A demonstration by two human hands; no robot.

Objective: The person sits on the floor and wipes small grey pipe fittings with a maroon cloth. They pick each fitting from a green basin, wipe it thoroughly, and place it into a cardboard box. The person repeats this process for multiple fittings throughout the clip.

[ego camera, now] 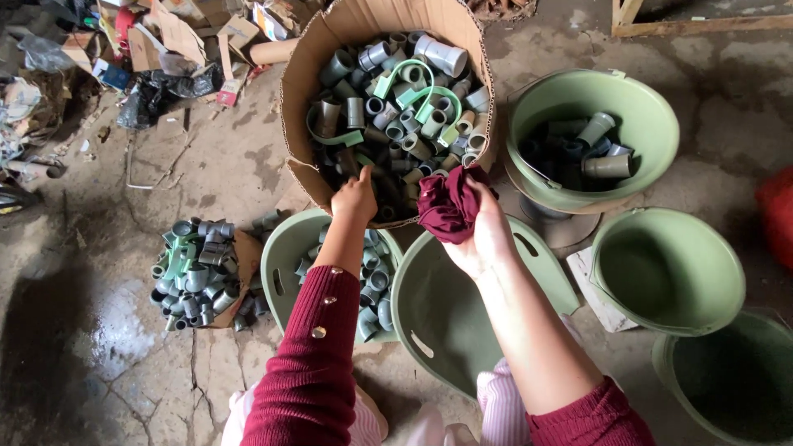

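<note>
We observe the left hand (355, 198) reaching into the near edge of a tall brown cardboard box (301, 74) filled with grey and green plastic pipe fittings (396, 116). Its fingers are curled down among the pieces; we cannot tell whether they grip one. The fittings are short tubes lying every way, with no common long axis, and many show open ends upward.

The right hand (483, 235) is just right of the left and closed around a bunched dark red cloth (450, 202), which rests against the box's near rim.

Directly below both hands we note two pale green oval plastic tubs. The one under the left forearm (277, 264) holds grey fittings; the one under the right wrist (429, 306) lies tilted, its long axis running up to the right.

Right of the right hand stands a round green plastic bucket (652, 107) containing dark grey fittings, and below it two further green buckets (669, 268).

Left of the left hand a loose heap of grey fittings (194, 272) lies on the concrete floor. Beyond it, up-left, we record flattened brown cardboard scraps (173, 37) and black plastic wrapping (157, 91).
</note>
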